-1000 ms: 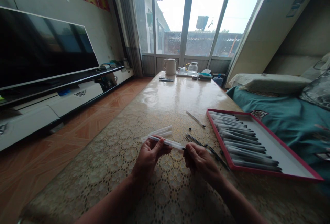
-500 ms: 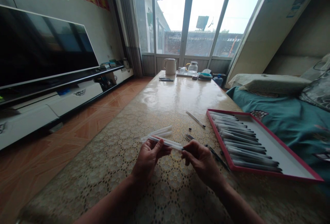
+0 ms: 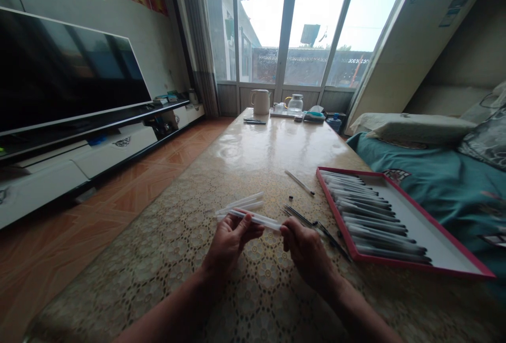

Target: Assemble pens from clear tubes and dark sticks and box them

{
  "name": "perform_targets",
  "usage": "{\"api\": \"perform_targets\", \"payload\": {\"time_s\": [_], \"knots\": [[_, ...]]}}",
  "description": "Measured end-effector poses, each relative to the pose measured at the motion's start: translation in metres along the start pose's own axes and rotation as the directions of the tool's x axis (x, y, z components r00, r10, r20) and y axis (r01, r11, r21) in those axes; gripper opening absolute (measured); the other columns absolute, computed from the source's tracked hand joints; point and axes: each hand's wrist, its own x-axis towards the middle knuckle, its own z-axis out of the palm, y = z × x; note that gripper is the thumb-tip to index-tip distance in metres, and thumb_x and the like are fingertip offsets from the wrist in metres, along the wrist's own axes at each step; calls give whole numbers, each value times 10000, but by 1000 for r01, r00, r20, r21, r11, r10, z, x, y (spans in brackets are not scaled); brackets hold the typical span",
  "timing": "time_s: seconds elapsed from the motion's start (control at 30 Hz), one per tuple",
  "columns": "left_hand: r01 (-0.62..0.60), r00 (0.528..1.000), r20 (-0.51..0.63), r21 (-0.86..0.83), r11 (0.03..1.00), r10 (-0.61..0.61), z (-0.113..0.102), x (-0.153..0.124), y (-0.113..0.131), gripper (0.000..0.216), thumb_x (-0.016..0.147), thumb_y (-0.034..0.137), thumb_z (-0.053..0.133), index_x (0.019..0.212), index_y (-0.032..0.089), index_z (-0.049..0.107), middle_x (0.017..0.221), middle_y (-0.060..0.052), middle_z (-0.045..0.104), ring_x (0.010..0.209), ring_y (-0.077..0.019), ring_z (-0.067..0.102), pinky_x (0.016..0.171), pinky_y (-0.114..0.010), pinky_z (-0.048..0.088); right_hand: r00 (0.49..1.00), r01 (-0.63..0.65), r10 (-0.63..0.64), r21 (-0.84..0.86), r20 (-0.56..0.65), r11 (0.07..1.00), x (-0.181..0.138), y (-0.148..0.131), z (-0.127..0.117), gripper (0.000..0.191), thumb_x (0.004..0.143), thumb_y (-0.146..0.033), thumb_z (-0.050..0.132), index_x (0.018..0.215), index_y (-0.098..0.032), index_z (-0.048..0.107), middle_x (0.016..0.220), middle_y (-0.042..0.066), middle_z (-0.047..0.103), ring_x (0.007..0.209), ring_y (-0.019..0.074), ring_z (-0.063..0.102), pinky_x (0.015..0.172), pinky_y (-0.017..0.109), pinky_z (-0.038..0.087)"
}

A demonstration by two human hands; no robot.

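My left hand [image 3: 231,242] is closed around a clear plastic pen barrel [image 3: 256,219], holding it level above the table. My right hand [image 3: 306,248] pinches the barrel's right end. Two more clear barrels [image 3: 243,202] lie on the lace tablecloth [image 3: 177,258] just beyond my left hand. A bundle of thin dark refills [image 3: 306,220] lies beside my right hand. A single pen [image 3: 299,182] and a small black cap [image 3: 291,197] rest farther out.
A red-rimmed tray [image 3: 411,216] with several finished pens sits at the right. A white jug [image 3: 261,101], a glass teapot [image 3: 295,104] and small items stand at the table's far end. A television [image 3: 59,77] is on the left, a teal bed [image 3: 443,179] on the right.
My right hand has shifted slightly at the barrel's right end; the barrel and my left hand stay almost where they were.
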Motion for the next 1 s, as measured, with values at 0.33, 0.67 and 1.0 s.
{"api": "perform_targets", "payload": {"time_s": [0.33, 0.67, 1.0], "knots": [[-12, 1000, -15, -4, 1000, 12, -1, 2, -1, 319, 593, 287, 830, 751, 132, 599, 669, -20, 704, 583, -154, 686, 606, -247, 570, 973, -222, 187, 341, 132, 913, 3, 3, 2, 458, 941, -548, 256, 789, -194, 504, 525, -19, 561, 364, 100, 463, 380, 194, 325], [2, 1000, -30, 36, 999, -1, -2, 3, 0, 324, 582, 292, 833, 747, 129, 606, 661, -20, 699, 582, -159, 684, 593, -252, 576, 999, 27, -29, 99, 28, 995, 0, 3, -4, 263, 955, -316, 385, 759, -201, 517, 613, -28, 565, 506, 100, 524, 523, 197, 363], [6, 999, -46, 9, 1000, -6, 0, 2, 1, 323, 575, 282, 837, 744, 127, 611, 651, -26, 704, 582, -156, 684, 599, -247, 578, 997, 59, -57, 48, -42, 997, 0, 0, -5, 193, 933, -287, 430, 795, -199, 533, 641, -19, 587, 571, 120, 558, 556, 214, 369]]}}
